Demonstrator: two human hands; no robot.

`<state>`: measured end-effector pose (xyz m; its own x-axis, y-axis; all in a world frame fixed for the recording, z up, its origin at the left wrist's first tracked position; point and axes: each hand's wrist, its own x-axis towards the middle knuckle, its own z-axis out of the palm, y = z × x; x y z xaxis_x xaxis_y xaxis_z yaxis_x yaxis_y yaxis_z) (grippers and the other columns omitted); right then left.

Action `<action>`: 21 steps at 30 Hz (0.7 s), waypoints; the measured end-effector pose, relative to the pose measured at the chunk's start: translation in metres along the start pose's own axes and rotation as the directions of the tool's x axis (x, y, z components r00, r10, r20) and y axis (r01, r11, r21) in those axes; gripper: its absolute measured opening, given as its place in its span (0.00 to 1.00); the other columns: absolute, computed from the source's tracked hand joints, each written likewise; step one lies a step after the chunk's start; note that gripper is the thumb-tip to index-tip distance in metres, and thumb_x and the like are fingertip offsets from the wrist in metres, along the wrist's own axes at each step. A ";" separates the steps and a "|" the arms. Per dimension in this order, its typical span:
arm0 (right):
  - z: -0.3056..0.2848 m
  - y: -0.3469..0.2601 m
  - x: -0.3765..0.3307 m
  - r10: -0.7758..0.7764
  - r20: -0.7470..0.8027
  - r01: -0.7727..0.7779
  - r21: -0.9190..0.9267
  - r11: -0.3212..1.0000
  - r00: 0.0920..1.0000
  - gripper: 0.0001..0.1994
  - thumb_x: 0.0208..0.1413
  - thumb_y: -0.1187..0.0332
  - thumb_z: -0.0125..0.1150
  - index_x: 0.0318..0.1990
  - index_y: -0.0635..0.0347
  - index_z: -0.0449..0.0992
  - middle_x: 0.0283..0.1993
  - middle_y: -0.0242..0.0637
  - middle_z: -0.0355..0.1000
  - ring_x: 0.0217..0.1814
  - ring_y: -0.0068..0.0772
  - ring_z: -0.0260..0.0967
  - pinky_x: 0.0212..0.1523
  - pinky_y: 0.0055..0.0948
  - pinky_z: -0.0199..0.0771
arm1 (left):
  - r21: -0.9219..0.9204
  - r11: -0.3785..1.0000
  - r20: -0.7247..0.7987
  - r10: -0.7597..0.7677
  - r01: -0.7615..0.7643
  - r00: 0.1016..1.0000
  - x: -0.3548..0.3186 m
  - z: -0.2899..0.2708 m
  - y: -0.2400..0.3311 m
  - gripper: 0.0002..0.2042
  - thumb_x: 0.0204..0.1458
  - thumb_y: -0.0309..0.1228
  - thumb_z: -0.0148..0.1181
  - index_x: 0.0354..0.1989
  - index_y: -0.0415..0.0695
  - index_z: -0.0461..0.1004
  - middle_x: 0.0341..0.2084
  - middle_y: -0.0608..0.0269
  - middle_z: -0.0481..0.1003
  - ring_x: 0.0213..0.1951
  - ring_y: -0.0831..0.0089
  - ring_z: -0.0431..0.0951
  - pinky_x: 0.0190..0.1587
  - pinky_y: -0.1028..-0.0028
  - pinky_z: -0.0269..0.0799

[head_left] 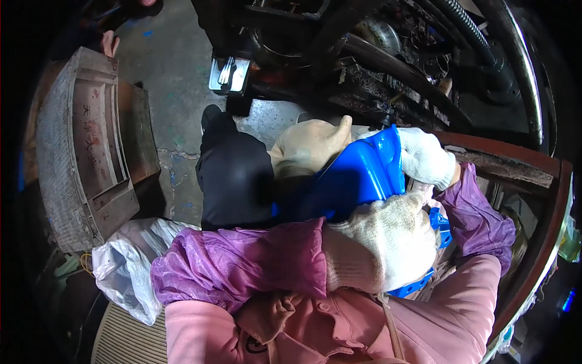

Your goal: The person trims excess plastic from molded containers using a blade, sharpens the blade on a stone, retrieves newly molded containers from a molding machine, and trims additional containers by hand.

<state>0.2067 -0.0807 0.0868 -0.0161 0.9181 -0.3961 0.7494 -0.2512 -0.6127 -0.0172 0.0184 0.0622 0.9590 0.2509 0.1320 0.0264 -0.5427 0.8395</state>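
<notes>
A smooth blue part with a rounded trough shape [364, 176] lies tilted across my lap. My right hand [425, 159], in a white knit glove, is closed at its upper right edge; the fingertips are partly hidden. My left hand [391, 242], in a worn, stained white glove, is bent over nearer my chest. Its fingers are curled and mostly out of sight, beside blue pieces with small holes [441, 227] that show past the glove. What the left fingers hold cannot be made out. Purple sleeve covers [242, 261] wrap both forearms.
Ahead stands a dark, greasy machine [388, 67] with pipes and a flexible hose. A small white tray [229, 75] holds metal pieces. A weathered wooden box [91, 145] and white plastic bag [130, 267] are left; a brown frame [545, 242] edges the right. Another person's hand [109, 43] shows far left.
</notes>
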 end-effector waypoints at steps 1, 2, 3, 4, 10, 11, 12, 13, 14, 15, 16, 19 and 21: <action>-0.001 0.000 0.001 -0.012 0.004 0.012 0.050 0.999 1.000 0.18 0.62 0.53 0.56 0.49 0.57 0.77 0.42 0.46 0.77 0.42 0.46 0.77 0.44 0.38 0.76 | -0.003 0.999 -0.016 0.045 -0.046 0.999 0.000 -0.001 0.004 0.17 0.49 0.40 0.62 0.37 0.36 0.77 0.27 0.54 0.78 0.29 0.59 0.80 0.41 0.58 0.77; 0.000 0.000 0.002 -0.031 0.014 0.029 0.099 0.995 0.999 0.20 0.64 0.51 0.56 0.51 0.56 0.76 0.43 0.46 0.77 0.43 0.44 0.77 0.45 0.37 0.77 | -0.009 0.997 -0.026 0.078 -0.079 0.997 -0.001 -0.002 0.008 0.17 0.49 0.40 0.62 0.37 0.36 0.77 0.27 0.54 0.77 0.29 0.59 0.80 0.42 0.58 0.77; -0.002 0.001 0.005 -0.015 0.040 0.014 0.040 0.999 0.999 0.20 0.63 0.53 0.57 0.53 0.59 0.76 0.45 0.46 0.77 0.42 0.40 0.78 0.43 0.35 0.77 | -0.009 0.993 -0.040 0.115 -0.115 0.993 -0.001 -0.003 0.011 0.17 0.48 0.39 0.62 0.37 0.36 0.77 0.27 0.54 0.77 0.29 0.59 0.80 0.43 0.58 0.77; -0.002 0.001 0.006 -0.053 0.043 0.050 0.056 0.997 0.998 0.20 0.63 0.53 0.57 0.53 0.59 0.76 0.45 0.46 0.77 0.42 0.40 0.78 0.43 0.35 0.77 | -0.009 0.988 -0.052 0.155 -0.156 0.987 -0.003 -0.002 0.015 0.16 0.48 0.39 0.62 0.37 0.36 0.77 0.27 0.55 0.77 0.30 0.59 0.79 0.43 0.58 0.77; -0.013 0.020 0.029 -0.251 0.201 0.160 0.383 0.910 0.947 0.17 0.61 0.63 0.60 0.53 0.63 0.78 0.53 0.50 0.76 0.58 0.44 0.74 0.61 0.36 0.70 | 0.013 0.929 -0.104 0.370 -0.370 0.923 -0.015 0.012 0.031 0.14 0.46 0.36 0.62 0.36 0.37 0.78 0.27 0.57 0.76 0.30 0.60 0.79 0.47 0.56 0.76; -0.014 0.025 0.034 -0.204 0.298 -0.013 0.592 0.806 0.933 0.16 0.60 0.65 0.61 0.53 0.63 0.78 0.54 0.50 0.76 0.62 0.44 0.71 0.66 0.38 0.65 | 0.018 0.916 -0.111 0.400 -0.400 0.910 -0.016 0.014 0.033 0.14 0.45 0.36 0.62 0.36 0.38 0.78 0.27 0.57 0.76 0.30 0.60 0.78 0.47 0.56 0.76; -0.011 0.030 0.039 -0.212 0.337 -0.045 0.617 0.785 0.917 0.18 0.60 0.65 0.62 0.54 0.65 0.77 0.54 0.49 0.76 0.61 0.44 0.72 0.65 0.39 0.66 | 0.021 0.903 -0.117 0.428 -0.429 0.896 -0.017 0.016 0.035 0.14 0.45 0.35 0.62 0.36 0.38 0.78 0.27 0.57 0.76 0.30 0.61 0.78 0.48 0.56 0.75; -0.013 0.036 0.042 -0.212 0.354 -0.029 0.567 0.823 0.911 0.18 0.60 0.65 0.62 0.54 0.66 0.77 0.54 0.49 0.76 0.61 0.43 0.71 0.65 0.39 0.66 | 0.023 0.887 -0.126 0.461 -0.462 0.879 -0.017 0.017 0.038 0.14 0.45 0.35 0.62 0.36 0.38 0.78 0.27 0.58 0.75 0.30 0.61 0.78 0.49 0.55 0.75; -0.010 0.039 0.045 -0.196 0.384 -0.024 0.500 0.866 0.902 0.18 0.60 0.65 0.62 0.54 0.67 0.77 0.55 0.49 0.75 0.61 0.43 0.71 0.65 0.39 0.66 | 0.028 0.871 -0.133 0.490 -0.491 0.861 -0.017 0.019 0.041 0.13 0.44 0.35 0.62 0.36 0.38 0.78 0.27 0.58 0.75 0.30 0.61 0.78 0.49 0.55 0.75; -0.007 0.041 0.047 -0.234 0.335 0.017 0.539 0.842 0.913 0.22 0.63 0.54 0.60 0.55 0.62 0.75 0.54 0.41 0.75 0.57 0.31 0.71 0.61 0.32 0.68 | 0.031 0.853 -0.139 0.520 -0.521 0.843 -0.017 0.021 0.045 0.13 0.44 0.34 0.62 0.36 0.38 0.78 0.27 0.58 0.75 0.30 0.61 0.78 0.50 0.55 0.75; 0.004 0.040 0.047 -0.151 0.304 -0.119 0.712 0.691 0.941 0.20 0.63 0.55 0.59 0.54 0.60 0.76 0.50 0.37 0.76 0.49 0.25 0.72 0.50 0.28 0.73 | 0.039 0.839 -0.146 0.542 -0.543 0.827 -0.016 0.024 0.046 0.13 0.44 0.34 0.62 0.35 0.38 0.78 0.27 0.59 0.75 0.30 0.61 0.78 0.51 0.55 0.75; 0.016 0.024 0.026 -0.046 0.136 -0.066 0.716 0.695 0.990 0.20 0.65 0.56 0.56 0.56 0.59 0.76 0.42 0.31 0.76 0.37 0.18 0.68 0.36 0.22 0.69 | 0.071 0.774 -0.158 0.632 -0.629 0.759 -0.019 0.029 0.054 0.12 0.43 0.32 0.62 0.35 0.39 0.79 0.27 0.60 0.74 0.31 0.62 0.77 0.52 0.54 0.75; 0.022 0.005 0.004 0.148 -0.004 -0.113 0.626 0.772 0.989 0.19 0.66 0.57 0.54 0.57 0.59 0.76 0.37 0.28 0.75 0.31 0.14 0.65 0.29 0.19 0.66 | 0.100 0.741 -0.172 0.670 -0.664 0.722 -0.026 0.028 0.054 0.12 0.42 0.32 0.62 0.35 0.39 0.79 0.27 0.60 0.74 0.31 0.62 0.77 0.54 0.53 0.74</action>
<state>0.1957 -0.0849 0.0667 0.0978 0.8718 -0.4801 0.1656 -0.4899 -0.8559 -0.0323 -0.0401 0.0890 0.6618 -0.0446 0.7484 -0.5885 -0.6493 0.4817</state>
